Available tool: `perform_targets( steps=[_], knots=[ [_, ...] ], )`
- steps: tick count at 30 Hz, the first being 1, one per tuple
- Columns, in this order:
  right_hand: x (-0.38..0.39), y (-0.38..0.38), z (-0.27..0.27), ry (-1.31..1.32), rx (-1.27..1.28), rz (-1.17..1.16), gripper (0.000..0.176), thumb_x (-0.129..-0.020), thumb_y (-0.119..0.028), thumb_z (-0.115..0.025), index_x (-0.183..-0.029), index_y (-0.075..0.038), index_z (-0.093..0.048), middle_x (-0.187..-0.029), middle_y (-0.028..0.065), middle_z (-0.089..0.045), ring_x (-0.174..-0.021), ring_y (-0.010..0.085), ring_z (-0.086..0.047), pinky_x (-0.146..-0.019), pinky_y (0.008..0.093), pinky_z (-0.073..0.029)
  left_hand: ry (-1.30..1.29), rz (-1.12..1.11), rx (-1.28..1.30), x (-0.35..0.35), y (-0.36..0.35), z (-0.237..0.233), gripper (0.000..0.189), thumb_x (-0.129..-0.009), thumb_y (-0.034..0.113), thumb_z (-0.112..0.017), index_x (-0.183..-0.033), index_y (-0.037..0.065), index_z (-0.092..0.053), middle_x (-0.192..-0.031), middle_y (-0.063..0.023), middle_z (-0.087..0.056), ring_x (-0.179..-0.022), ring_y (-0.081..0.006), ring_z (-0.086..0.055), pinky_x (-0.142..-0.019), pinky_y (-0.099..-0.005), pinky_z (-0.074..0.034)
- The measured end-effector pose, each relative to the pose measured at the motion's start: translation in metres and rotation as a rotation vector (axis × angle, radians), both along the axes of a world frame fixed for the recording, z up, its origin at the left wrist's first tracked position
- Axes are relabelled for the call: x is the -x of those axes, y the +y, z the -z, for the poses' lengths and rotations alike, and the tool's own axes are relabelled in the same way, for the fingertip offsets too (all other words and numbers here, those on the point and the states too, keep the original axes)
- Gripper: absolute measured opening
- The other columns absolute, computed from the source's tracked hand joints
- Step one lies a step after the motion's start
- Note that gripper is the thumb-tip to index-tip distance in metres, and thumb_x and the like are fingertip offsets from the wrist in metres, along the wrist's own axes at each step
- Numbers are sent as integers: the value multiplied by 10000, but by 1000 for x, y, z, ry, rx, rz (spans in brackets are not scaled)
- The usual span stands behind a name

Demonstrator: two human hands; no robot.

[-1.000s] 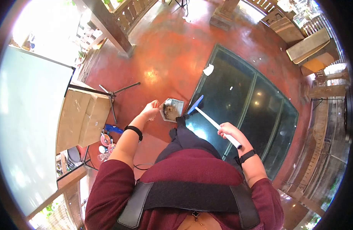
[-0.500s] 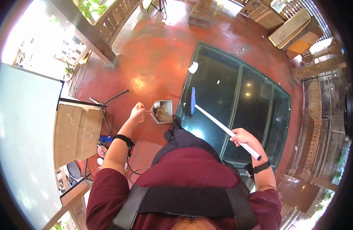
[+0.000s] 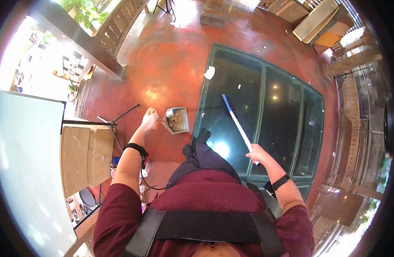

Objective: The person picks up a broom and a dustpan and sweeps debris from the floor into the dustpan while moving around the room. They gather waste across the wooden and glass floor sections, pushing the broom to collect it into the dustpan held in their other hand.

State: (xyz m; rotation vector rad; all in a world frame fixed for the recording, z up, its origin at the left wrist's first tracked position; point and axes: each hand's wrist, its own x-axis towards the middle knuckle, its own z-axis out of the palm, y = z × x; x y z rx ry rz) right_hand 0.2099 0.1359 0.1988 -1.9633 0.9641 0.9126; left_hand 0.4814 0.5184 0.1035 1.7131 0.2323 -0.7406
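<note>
Broom (image 3: 238, 125), slim, white-handled and blue-headed

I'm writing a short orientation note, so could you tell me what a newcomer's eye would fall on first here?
Probably the large dark glass panel set against the red floor, with a bright glare near the person's feet. Over it, the right hand holds a white-handled brush with a blue head; left of the panel, the left hand grips a dustpan with debris in it.
</note>
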Motion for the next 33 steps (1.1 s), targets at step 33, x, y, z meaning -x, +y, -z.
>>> perform_targets(
  steps=[33],
  knots=[
    [4,-39,-12,26,227,-42,155,-650,-21,-501,-754,81,-552,-638,203,-574,-537,258,-590,-459,340,-457,117,-124,-76,9,-45,-26,172,-692,167,-448,-858,118,-442,-686,-31,-462,-395,-143,-449,-348,-281,-399]
  ],
)
